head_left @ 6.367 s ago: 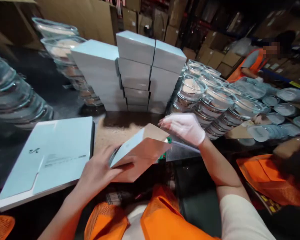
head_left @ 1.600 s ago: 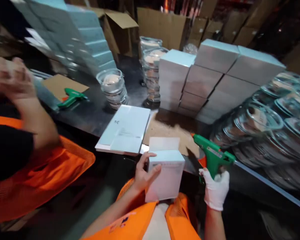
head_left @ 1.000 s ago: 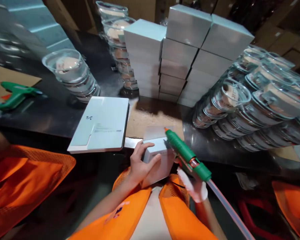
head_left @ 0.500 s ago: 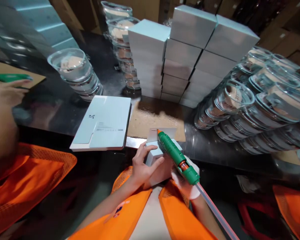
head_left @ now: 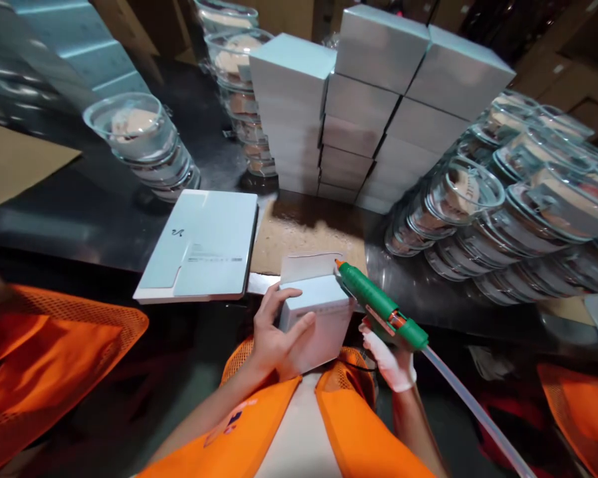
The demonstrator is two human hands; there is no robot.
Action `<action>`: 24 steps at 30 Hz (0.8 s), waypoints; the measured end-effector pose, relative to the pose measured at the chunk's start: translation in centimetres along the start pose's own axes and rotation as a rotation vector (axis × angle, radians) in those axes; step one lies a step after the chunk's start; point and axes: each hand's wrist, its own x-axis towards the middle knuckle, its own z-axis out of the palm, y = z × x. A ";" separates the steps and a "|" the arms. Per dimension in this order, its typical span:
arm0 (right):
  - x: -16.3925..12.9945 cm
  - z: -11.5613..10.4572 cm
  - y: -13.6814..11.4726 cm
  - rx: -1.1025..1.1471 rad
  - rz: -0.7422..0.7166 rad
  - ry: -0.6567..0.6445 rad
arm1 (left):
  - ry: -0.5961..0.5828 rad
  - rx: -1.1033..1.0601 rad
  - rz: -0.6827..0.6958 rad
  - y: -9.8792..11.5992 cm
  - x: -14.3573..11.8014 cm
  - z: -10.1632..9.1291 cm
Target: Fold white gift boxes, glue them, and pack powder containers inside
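Compared with half a second earlier, the green glue gun (head_left: 381,307) has swung off the top of the small white box (head_left: 317,320); its orange nozzle now sits at the right end of the raised flap, touching or just beside it, where before it lay across the middle of that flap; the co-worker's hand that was at the left edge is gone from view, and only an orange vest (head_left: 40,372) remains there. Judging from this, the pass along the flap looks nearly ended, and the flap is not yet folded down. The left hand (head_left: 276,332) is bare and grasps the box from its left side, fingers spread over the front face, holding it against the person's chest just below the table edge (head_left: 80,255); the right hand (head_left: 391,355), in a white glove, is clenched around the gun's handle, with a clear glue stick (head_left: 473,415) trailing behind it. On the table, near the box, lies a stack of flat folded cartons (head_left: 202,245); behind stand stacked white boxes (head_left: 373,99) and rows of clear lidded containers (head_left: 503,212).
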 end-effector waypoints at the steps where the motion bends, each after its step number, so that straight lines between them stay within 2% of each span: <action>1: 0.3 -0.2 -0.1 0.025 0.021 0.005 | 0.006 -0.006 -0.010 -0.1 0.0 -0.2; 4: 2.6 -0.4 -0.6 0.138 0.158 0.018 | 0.026 -0.037 -0.039 -0.3 0.1 -0.6; 7: 6.5 0.5 -0.7 0.203 0.321 -0.030 | 0.029 -0.070 -0.058 -0.4 0.3 -0.6; 10: 10.1 1.6 0.0 0.164 0.372 -0.064 | 0.040 -0.093 -0.061 -0.3 0.3 -0.7; 13: 12.1 1.1 0.9 0.038 0.422 -0.086 | 0.072 -0.117 -0.075 -0.2 0.2 -1.3; 16: 12.5 -1.0 1.0 -0.126 0.435 -0.056 | 0.082 -0.152 -0.095 -0.1 0.4 -1.7; 19: 11.7 -2.2 -0.3 -0.221 0.370 0.031 | 0.019 -0.213 -0.109 0.4 0.9 -1.4; 21: 10.7 -1.5 -1.7 -0.180 0.282 0.053 | -0.049 -0.244 -0.108 0.8 1.1 -0.7; 24: 9.0 1.2 -3.4 0.092 0.157 -0.130 | -0.125 -0.267 -0.082 1.1 1.2 0.4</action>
